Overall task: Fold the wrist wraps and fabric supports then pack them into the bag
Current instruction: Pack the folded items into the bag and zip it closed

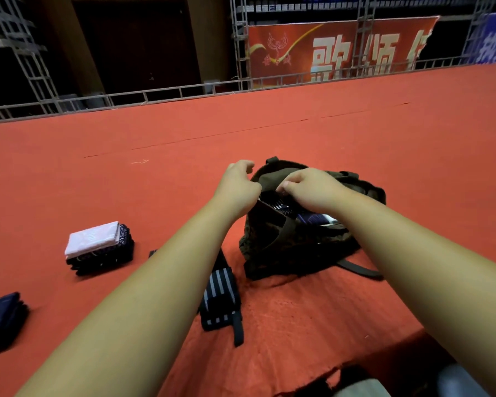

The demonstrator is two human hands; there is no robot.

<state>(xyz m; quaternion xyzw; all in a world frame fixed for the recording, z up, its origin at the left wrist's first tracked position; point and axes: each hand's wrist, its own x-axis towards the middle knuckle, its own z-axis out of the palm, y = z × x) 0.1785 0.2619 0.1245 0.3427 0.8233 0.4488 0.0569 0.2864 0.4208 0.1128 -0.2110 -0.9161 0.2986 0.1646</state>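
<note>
Two hands at the bag (284, 253) mouth: right hand (312, 193) pinches the rim, left hand (238, 187) curls there, hold hidden, and a slip could sag it shut before the striped wrist wrap (221, 293) just left of it goes in.

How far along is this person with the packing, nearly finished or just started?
Partway. Done: a striped piece and a blue piece already lie inside the bag. In hand: the left hand and right hand are at the bag's mouth, the right one curled on its rim. Left: a folded stack with a white top, a dark blue folded pile and a striped wrist wrap wait on the red cloth.
</note>
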